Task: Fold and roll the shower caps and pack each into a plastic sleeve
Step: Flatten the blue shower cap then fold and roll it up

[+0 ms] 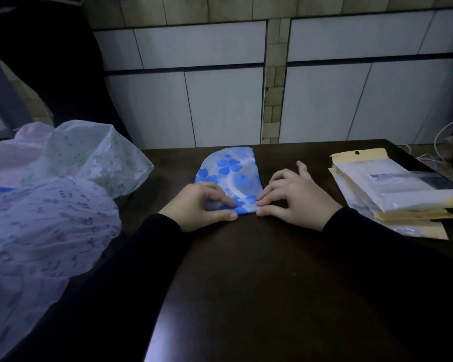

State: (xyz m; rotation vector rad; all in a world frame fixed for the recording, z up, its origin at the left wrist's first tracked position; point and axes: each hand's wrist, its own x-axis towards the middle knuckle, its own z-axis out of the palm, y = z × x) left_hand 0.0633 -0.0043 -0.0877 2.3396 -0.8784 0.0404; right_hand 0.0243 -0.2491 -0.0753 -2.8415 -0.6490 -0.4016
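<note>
Near the far edge of the desk (259, 257), about midway along it, lies the blue-flowered shower cap (232, 176), folded flat into a rounded, half-dome shape with a straight right side. Its near end sits between the two hands.

Left hand (198, 206): fingers curled, thumb and fingertips pinching the cap's near-left part against the desk. Right hand (296, 198): fingers bent, thumb and forefinger pinching the cap's near-right corner; little finger lifted and pointing toward the far edge. The two thumbs lie close together at the cap's near edge, not touching (a narrow gap shows between them). Both sleeves are black.

Left edge of the desk: a heap of loose shower caps (45, 202), puffed up, not folded. Pale lilac print nearest, a pale green-patterned one (94, 158) behind it, a pinkish one at the far left. The heap overhangs the desk's left side.

Right edge, toward the far right corner: a fanned stack of plastic sleeves (392, 194) with tan header cards, topmost one showing a hang hole and a small label. Well apart from the right hand.

Behind the far edge: a tiled wall (220, 74). A white cord (439, 142) loops past the far right corner. Lighting is dim.
</note>
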